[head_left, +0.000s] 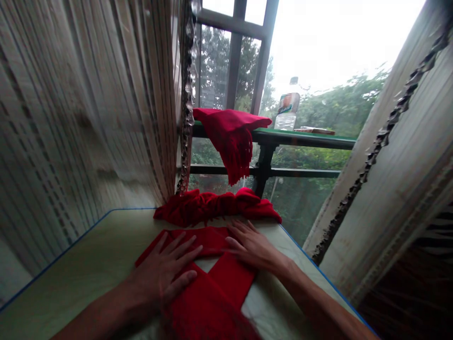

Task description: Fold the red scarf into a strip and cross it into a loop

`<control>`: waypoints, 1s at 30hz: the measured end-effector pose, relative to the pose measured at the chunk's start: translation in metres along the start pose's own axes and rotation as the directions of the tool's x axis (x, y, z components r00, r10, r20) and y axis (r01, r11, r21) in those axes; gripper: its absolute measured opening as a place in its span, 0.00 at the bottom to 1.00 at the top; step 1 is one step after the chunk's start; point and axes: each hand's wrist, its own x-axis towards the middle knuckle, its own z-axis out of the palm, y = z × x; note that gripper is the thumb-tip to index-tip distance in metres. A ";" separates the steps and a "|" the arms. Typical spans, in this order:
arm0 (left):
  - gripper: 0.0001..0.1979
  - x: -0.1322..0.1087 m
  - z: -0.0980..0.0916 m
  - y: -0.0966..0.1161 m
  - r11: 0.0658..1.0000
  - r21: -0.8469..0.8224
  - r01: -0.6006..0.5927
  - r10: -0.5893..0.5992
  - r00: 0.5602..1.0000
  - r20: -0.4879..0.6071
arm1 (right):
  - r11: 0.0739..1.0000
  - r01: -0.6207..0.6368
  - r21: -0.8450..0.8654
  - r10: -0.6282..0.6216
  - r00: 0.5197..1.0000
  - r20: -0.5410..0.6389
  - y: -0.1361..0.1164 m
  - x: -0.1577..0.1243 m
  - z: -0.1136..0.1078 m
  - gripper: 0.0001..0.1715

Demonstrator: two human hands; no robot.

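Observation:
My left hand (163, 274) lies flat, fingers spread, on a folded red fabric scarf (215, 288), which crosses over itself on the pale green tabletop (88, 264). My right hand (251, 248) rests palm down at the upper right of the same scarf, its fingertips on the cloth. Neither hand grips anything. A second red scarf (215, 206) lies bunched in a long roll just beyond my fingers. A third red scarf (230, 137), with a fringe, hangs over the window ledge.
Striped curtains (88, 118) hang along the left, and a pale curtain (399, 165) with dark trim stands at the right. The table has a blue edge. A plastic water bottle (288, 106) and a flat brown packet (314, 130) stand on the dark railing (304, 140), with trees beyond.

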 end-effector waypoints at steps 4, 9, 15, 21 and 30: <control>0.28 -0.003 -0.003 0.009 0.998 0.024 -0.052 0.054 0.994 -0.096 | 1.000 0.007 -0.027 -0.011 0.993 -0.116 0.000 0.000 -0.001 0.41; 0.30 -0.006 -0.008 0.026 0.974 -0.057 -0.221 0.216 0.973 -0.076 | 1.000 0.026 -0.017 -0.026 0.999 -0.025 0.002 0.001 0.003 0.39; 0.28 -0.004 0.000 0.018 0.967 -0.122 -0.226 0.211 0.970 -0.120 | 0.999 0.036 0.008 -0.035 0.993 -0.108 0.010 0.000 0.006 0.39; 0.27 -0.002 -0.008 0.023 0.954 -0.225 -0.197 0.172 0.977 -0.125 | 0.999 0.027 0.024 -0.024 0.995 -0.097 0.021 0.000 0.008 0.38; 0.27 -0.005 -0.012 0.018 0.952 -0.288 -0.100 0.079 0.993 -0.084 | 1.000 0.012 0.026 -0.008 0.989 -0.148 0.032 -0.002 0.012 0.41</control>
